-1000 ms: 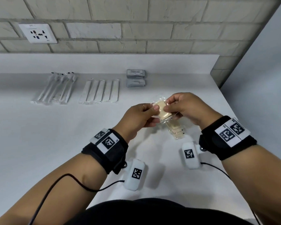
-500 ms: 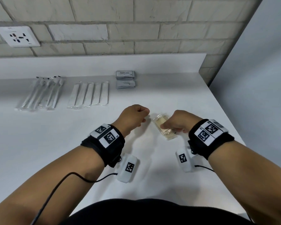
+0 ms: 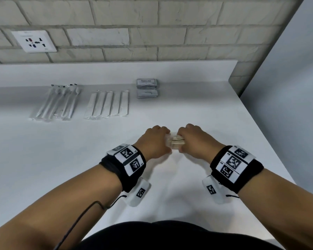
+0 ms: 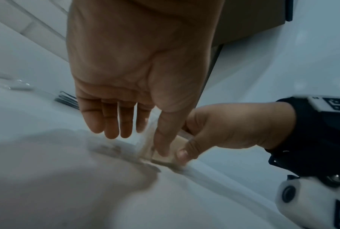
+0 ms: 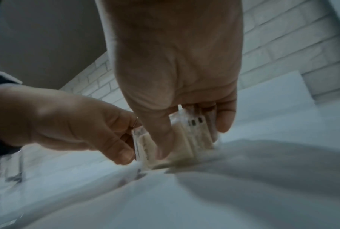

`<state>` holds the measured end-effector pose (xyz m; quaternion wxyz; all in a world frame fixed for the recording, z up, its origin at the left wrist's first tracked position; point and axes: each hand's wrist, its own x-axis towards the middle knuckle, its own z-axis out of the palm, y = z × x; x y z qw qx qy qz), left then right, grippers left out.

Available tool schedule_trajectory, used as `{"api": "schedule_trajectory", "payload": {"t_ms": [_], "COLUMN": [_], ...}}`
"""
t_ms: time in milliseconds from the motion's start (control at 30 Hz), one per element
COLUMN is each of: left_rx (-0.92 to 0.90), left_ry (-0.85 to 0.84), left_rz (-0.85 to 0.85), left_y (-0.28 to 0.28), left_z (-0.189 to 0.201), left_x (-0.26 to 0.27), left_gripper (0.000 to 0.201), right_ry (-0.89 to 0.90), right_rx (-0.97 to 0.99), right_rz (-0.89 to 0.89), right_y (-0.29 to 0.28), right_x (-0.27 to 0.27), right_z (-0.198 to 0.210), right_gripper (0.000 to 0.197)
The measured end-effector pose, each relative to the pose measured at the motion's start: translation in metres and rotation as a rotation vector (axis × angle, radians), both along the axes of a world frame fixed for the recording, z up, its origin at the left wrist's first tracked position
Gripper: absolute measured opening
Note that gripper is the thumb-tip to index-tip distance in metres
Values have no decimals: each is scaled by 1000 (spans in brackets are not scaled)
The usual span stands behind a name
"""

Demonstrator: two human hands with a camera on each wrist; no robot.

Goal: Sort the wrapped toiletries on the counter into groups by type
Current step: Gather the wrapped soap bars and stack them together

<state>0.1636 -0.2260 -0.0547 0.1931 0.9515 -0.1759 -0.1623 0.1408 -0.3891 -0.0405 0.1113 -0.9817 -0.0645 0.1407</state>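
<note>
Both hands are down on the counter [image 3: 197,109] squaring up a small stack of wrapped soaps [image 3: 175,143], cream bars in clear film stood on edge between the palms. The left hand [image 3: 154,141] pinches its end of the stack: the left wrist view shows the thumb pressed on a bar while the other fingers [image 4: 110,122] hang fairly straight just behind it. The right hand [image 3: 194,140] grips the other end, thumb on the near face and fingers curled over the top of the wrappers, as the right wrist view shows; how many bars are in the stack I cannot tell, the wrappers blur together.

The stack sits at the near right part of the counter, well apart from the groups at the back: a bunch of toothbrushes [image 3: 57,103] at the left, a row of flat white packets [image 3: 107,105] beside them, and 2 low piles of grey sachets [image 3: 147,88] to the right of those.

Judging by this, the soaps are the last type being gathered, so the sort looks close to done. The next move likely calls for either letting go once the bars are even, or carrying the stack back to line up with the sachets. Slippery film means the bars could slide or topple if the squeeze loosens unevenly, so both hands should ease off together
</note>
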Motion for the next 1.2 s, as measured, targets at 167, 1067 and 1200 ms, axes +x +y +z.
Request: {"api": "schedule_trajectory", "payload": {"t_ms": [167, 1067, 1200], "left_rx": [-45, -252, -205], "left_ry": [48, 114, 110], "left_rz": [55, 154, 115], "left_y": [-10, -18, -17], "left_z": [-8, -8, -6], "left_x": [-6, -6, -14], "left_gripper": [69, 68, 75], "right_ry": [2, 56, 74], "right_rx": [143, 303, 348], "right_rz": [-182, -178, -193], "right_y": [-18, -21, -18], "right_x": [-10, -6, -6], "right_z": [-2, -22, -21], "right_gripper": [61, 40, 53]}}
